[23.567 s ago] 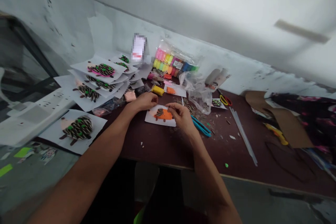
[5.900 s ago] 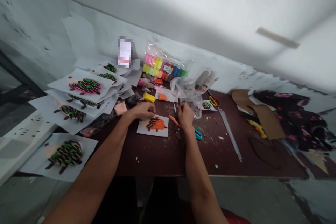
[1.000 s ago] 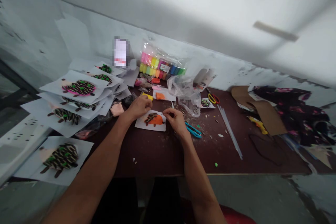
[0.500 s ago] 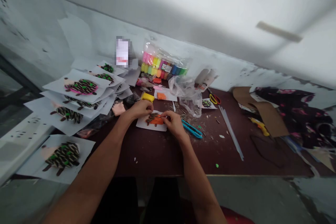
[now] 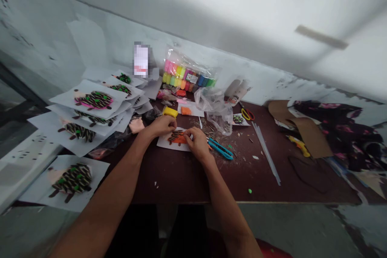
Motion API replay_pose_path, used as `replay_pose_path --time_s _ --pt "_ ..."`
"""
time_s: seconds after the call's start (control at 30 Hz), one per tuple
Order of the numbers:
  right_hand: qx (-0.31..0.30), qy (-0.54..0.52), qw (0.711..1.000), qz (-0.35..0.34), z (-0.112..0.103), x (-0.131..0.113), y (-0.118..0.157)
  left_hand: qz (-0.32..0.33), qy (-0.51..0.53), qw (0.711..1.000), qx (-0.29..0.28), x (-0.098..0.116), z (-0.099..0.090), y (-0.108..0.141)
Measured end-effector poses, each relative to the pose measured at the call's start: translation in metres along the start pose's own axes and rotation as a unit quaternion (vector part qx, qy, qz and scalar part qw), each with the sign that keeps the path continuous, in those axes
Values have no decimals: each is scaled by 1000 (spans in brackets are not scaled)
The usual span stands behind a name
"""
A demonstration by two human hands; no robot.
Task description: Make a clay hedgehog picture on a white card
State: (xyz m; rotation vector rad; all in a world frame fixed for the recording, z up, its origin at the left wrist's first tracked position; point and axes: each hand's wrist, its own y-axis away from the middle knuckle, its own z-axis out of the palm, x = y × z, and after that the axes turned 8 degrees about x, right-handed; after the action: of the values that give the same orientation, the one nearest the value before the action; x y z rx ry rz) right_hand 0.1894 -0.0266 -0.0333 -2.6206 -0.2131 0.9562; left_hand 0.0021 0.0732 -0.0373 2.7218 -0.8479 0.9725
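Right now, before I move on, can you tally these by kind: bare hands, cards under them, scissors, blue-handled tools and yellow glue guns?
Bare hands: 2, left hand and right hand
Orange-figure card: 1
Scissors: 1
Blue-handled tool: 1
Yellow glue gun: 1
Total: 6

Dim and greyish across the dark table (image 5: pixel 178 181), brightest toward the upper right on the white surface overhead (image 5: pixel 272 8) (crossed there by a soft, slanting shadow). Nearly black beneath the table's front edge. Glinting in small highlights on the clear packet (image 5: pixel 190 74). Soft around the right hand (image 5: pixel 197 143), left hand (image 5: pixel 165 125) and small picture (image 5: pixel 175 139). Pixelated over the glowing screen (image 5: pixel 141 59). Stretched toward the edges, especially along both forearms (image 5: pixel 111 197).
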Motion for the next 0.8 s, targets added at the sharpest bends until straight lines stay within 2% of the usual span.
replay_pose_path --time_s 0.8 --pt "-32 32 999 -16 4 -4 -1 11 9 1000 7 -6 4 -2"
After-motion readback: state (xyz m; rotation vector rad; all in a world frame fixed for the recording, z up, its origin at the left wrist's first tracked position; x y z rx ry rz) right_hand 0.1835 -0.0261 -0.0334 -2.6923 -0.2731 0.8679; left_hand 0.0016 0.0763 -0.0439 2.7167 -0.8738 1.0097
